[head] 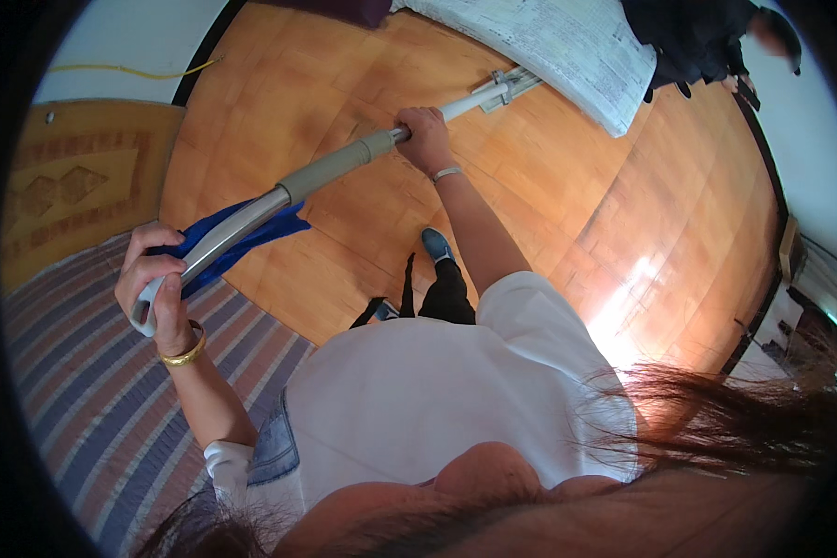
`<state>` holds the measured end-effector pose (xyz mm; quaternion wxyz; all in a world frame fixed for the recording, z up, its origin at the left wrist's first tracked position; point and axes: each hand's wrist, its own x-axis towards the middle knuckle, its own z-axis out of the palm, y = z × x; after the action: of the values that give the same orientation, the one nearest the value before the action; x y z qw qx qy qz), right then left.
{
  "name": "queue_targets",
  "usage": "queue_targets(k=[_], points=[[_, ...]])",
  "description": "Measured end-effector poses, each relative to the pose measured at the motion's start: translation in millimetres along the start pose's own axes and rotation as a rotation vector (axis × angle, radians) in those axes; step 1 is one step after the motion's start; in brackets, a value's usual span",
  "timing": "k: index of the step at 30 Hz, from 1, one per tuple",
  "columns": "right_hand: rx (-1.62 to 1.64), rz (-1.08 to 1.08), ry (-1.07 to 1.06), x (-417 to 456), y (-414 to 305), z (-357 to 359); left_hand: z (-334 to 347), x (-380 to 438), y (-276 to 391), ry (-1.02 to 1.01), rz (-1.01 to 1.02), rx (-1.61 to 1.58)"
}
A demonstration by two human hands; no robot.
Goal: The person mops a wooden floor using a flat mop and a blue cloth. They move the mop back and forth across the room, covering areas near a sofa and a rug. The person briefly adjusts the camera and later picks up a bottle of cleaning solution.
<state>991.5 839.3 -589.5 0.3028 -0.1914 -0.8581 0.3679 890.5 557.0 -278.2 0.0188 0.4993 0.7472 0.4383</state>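
Observation:
My left hand (155, 286) holds the hooked end of a long mop-like pole (335, 164), together with part of a blue cloth (244, 237) that hangs behind the pole. Farther up, my right hand (424, 139) is closed around the pole, just past its grey-green sleeve. From there the pole slants to the upper right as a white tube. Its far end meets a grey clamp-like bracket and a flat pale head (502, 91), partly hidden at the edge of a white covered slab.
The white slab, probably a wrapped mattress (565, 63), lies at the top. A person (697, 42) in dark clothes stands beyond it. A striped bed cover (125, 390) and wooden bed end (91, 181) are at left. A yellow cable (132, 70) runs along the wall.

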Motion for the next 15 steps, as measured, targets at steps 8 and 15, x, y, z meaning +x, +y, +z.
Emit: queue_targets(k=[8,15], points=[[-0.058,0.097,0.075,-41.4,-11.1,-41.4,1.4,22.8,9.2,-0.095,0.081,-0.137],[-0.087,0.169,0.084,-82.9,-14.4,-67.8,10.7,29.3,15.9,-0.164,0.144,-0.22]])
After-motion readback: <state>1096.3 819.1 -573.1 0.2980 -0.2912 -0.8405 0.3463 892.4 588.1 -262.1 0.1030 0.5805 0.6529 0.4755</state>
